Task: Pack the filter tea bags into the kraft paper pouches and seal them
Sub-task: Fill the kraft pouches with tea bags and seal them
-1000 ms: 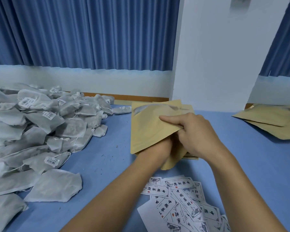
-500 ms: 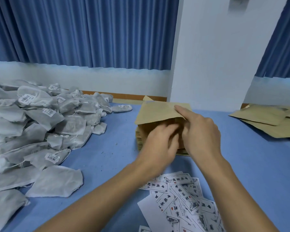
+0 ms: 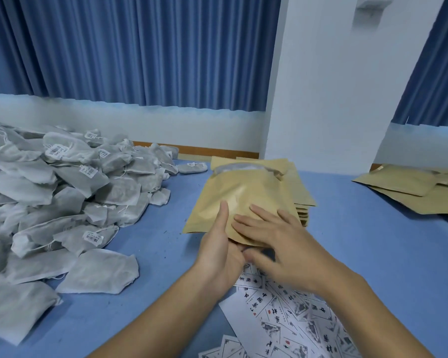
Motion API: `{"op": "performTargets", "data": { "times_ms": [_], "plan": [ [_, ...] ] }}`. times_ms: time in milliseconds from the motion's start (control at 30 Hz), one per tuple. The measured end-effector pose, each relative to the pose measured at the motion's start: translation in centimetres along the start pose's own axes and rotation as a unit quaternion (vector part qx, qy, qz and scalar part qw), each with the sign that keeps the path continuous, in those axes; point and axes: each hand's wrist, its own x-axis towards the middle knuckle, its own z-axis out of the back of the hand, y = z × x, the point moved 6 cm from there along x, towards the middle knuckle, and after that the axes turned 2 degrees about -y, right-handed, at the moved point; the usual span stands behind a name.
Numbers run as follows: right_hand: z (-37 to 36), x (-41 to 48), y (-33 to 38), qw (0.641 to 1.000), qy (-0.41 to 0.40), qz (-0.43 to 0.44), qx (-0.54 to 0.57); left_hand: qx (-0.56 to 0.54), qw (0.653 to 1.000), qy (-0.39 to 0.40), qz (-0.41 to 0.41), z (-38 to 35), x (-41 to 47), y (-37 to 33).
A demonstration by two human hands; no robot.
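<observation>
Gaping at its silvery mouth, kraft pouch (image 3: 241,192) gripped by left hand (image 3: 217,257), right hand (image 3: 282,246) flat atop

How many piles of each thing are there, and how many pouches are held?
Filter tea bag heaps: 1
Kraft paper pouch piles: 2, centre stack and right pile
Printed label piles: 1
Kraft pouch gripped by the left hand: 1
Total: 4 piles, 1 held pouch

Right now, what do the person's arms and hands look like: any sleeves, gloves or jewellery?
The left hand and right hand are bare, without gloves or visible rings. Both forearms show no sleeve, watch or bracelet up to the frame's edge.
</observation>
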Motion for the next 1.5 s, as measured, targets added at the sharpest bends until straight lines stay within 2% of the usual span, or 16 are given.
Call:
{"op": "performTargets", "data": {
  "times_ms": [33, 100, 167, 200, 267, 333, 533, 567, 600, 667, 733, 867, 967, 1200, 1367, 1500],
  "plan": [
    [-0.3, -0.9, -0.3, 0.999, -0.009, -0.015, 0.043, -0.010, 0.999, -0.029, 0.006, 0.4, 0.1, 0.3],
    [0.7, -3.1, -0.7, 0.973, -0.160, -0.078, 0.145, -0.022, 0.998, -0.062, -0.018, 1.0, 0.0, 0.5],
    [1.6, -6.0, -2.1, 0.902, -0.338, -0.191, 0.188, -0.032, 0.996, -0.065, -0.049, 1.2, -0.4, 0.8],
    [1.3, -7.2, -2.8, 0.867, -0.368, -0.255, 0.221, -0.031, 0.996, -0.062, -0.057, 1.3, -0.6, 1.1],
    [-0.6, -8.0, -4.0, 0.796, -0.334, -0.333, 0.379, -0.012, 0.996, -0.057, -0.067, 1.5, -1.0, 1.6],
    [-2.5, -7.9, -4.2, 0.733, -0.277, -0.334, 0.523, 0.021, 0.995, -0.061, -0.072, 2.1, -1.3, 2.1],
    [-3.4, -7.2, -4.4, 0.655, -0.288, -0.245, 0.654, 0.001, 0.999, -0.007, -0.049, 2.0, -1.9, 2.7],
    [-3.5, -7.1, -4.4, 0.651, -0.278, -0.237, 0.665, 0.020, 0.998, -0.003, -0.052, 2.0, -2.0, 3.0],
    [-3.6, -6.9, -4.2, 0.664, -0.264, -0.229, 0.661, 0.057, 0.997, -0.006, -0.058, 2.0, -2.2, 3.3],
    [-3.8, -6.7, -3.6, 0.717, -0.229, -0.211, 0.624, 0.149, 0.986, -0.001, -0.074, 1.9, -2.6, 4.0],
    [-3.9, -6.6, -2.8, 0.742, -0.220, -0.198, 0.601, 0.205, 0.976, 0.005, -0.076, 1.7, -3.0, 4.6],
    [-4.5, -7.5, -2.6, 0.692, -0.263, -0.253, 0.622, 0.200, 0.973, -0.074, -0.091, 2.5, -3.0, 4.4],
    [-4.6, -7.7, -2.1, 0.660, -0.278, -0.264, 0.646, 0.194, 0.972, -0.082, -0.103, 2.4, -3.2, 4.4],
    [-4.2, -7.8, -0.9, 0.663, -0.307, -0.251, 0.635, 0.186, 0.975, -0.078, -0.094, 2.0, -3.6, 4.5],
    [-3.8, -7.7, -0.7, 0.670, -0.323, -0.254, 0.618, 0.191, 0.973, -0.052, -0.121, 1.7, -3.3, 3.8],
    [-3.5, -8.7, -1.7, 0.651, -0.383, -0.275, 0.594, 0.160, 0.979, -0.056, -0.115, 2.1, -3.1, 3.7]
  ]
}}
